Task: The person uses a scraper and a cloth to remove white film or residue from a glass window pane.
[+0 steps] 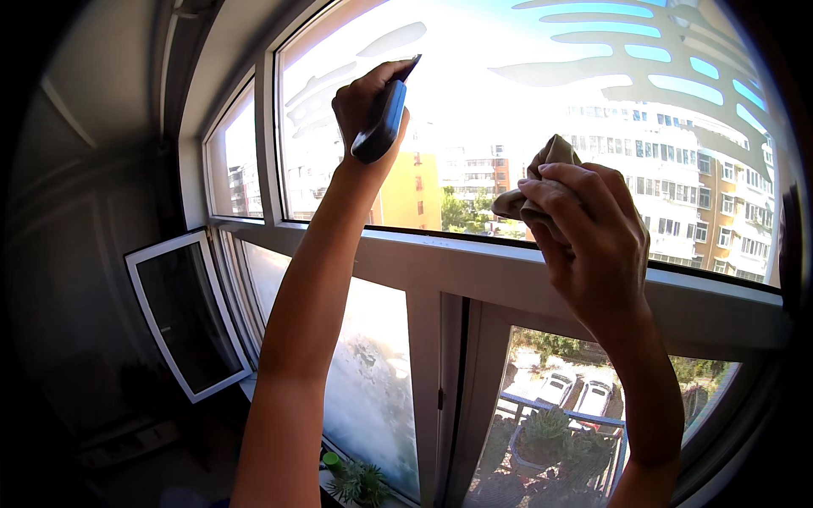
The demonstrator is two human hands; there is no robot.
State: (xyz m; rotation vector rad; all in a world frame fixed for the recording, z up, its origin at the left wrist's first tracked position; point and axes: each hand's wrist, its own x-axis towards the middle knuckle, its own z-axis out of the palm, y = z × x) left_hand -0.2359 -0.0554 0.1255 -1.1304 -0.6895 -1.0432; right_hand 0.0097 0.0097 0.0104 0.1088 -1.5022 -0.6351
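Note:
My left hand (356, 101) is raised high before the upper window pane (463, 101), gripping a blue-and-black handled tool (383, 124), possibly a scraper. A thin dark edge of it sticks out above my fingers; whether it touches the glass I cannot tell. Lower and to the right, my right hand (600, 235) pinches a crumpled grey-brown cloth (552, 159) in front of the same pane. Pale grey wavy shapes (552, 70) with elongated gaps run over the upper right of the glass, and fainter ones lie at the upper left.
A white horizontal window frame bar (476, 257) crosses below the pane. On the left, a white-framed casement (190, 317) stands swung inward. Below are a frosted-looking pane (375, 368), a screened window (559, 406) and a spiky potted plant (359, 486) beside a green container (331, 460).

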